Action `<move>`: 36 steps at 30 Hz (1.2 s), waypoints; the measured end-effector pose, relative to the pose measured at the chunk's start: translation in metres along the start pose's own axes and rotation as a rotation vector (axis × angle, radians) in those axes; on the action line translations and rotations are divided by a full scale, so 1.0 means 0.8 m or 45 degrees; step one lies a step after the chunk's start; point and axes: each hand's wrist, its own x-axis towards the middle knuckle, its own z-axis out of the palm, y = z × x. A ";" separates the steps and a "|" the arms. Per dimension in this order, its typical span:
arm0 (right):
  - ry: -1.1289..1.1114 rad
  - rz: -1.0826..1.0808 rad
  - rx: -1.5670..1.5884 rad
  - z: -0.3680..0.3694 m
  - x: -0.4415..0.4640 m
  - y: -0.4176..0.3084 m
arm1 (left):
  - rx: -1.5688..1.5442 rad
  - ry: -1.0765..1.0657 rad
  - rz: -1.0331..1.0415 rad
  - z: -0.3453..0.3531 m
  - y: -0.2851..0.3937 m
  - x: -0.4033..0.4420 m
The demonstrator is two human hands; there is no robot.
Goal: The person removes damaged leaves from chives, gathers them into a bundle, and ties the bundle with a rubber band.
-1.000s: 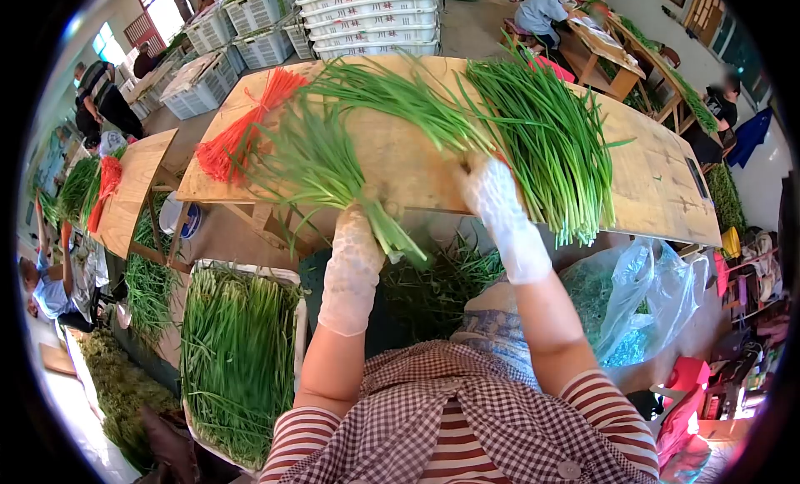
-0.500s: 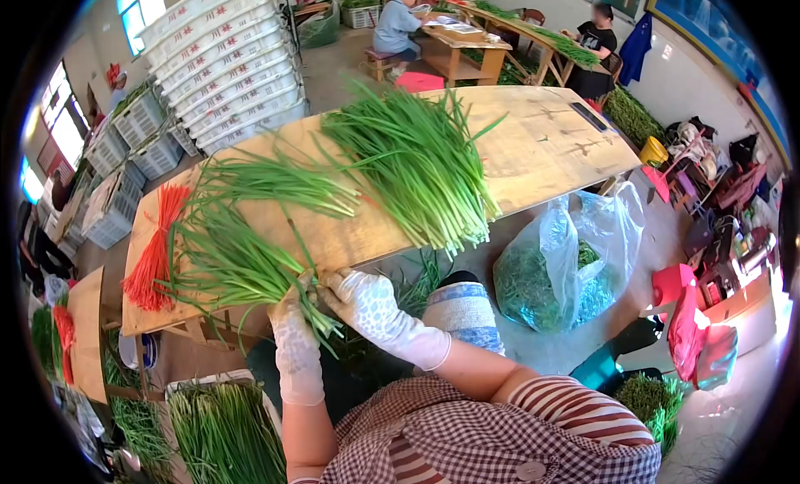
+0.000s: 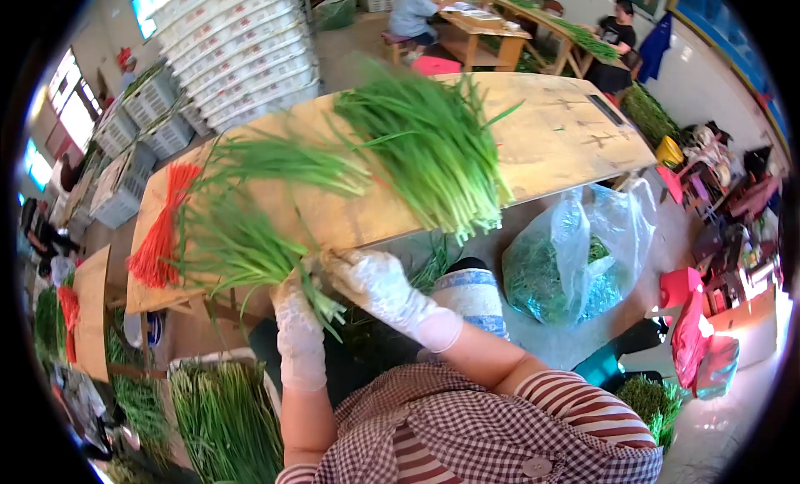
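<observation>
My left hand (image 3: 298, 326), in a white glove, is wrapped round a small bunch of garlic chives (image 3: 246, 249). Their pale cut ends stick out beneath my fingers, and the leaves fan left over the table edge. Close on its right, my gloved right hand (image 3: 371, 286) has its fingers curled together. Whatever is between those fingertips is too blurred to make out. A thin loose pile of chives (image 3: 292, 166) lies just beyond. Farther right, a large pile of chives (image 3: 429, 151) has its white ends towards me.
Red ties (image 3: 165, 234) lie at the left end of the wooden table (image 3: 567, 142), a phone (image 3: 606, 109) at its far right. A clear bag of greens (image 3: 567, 267) stands below. White crates (image 3: 242, 59) are stacked behind; a chive-filled crate (image 3: 225, 417) sits lower left. People sit at tables beyond.
The whole view has shifted slightly with my head. My left hand still grips the chives, and my right hand has drawn a little away from it.
</observation>
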 end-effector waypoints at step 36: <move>-0.097 0.514 0.273 -0.031 -0.050 -0.013 | 0.040 0.169 0.069 0.012 0.036 -0.016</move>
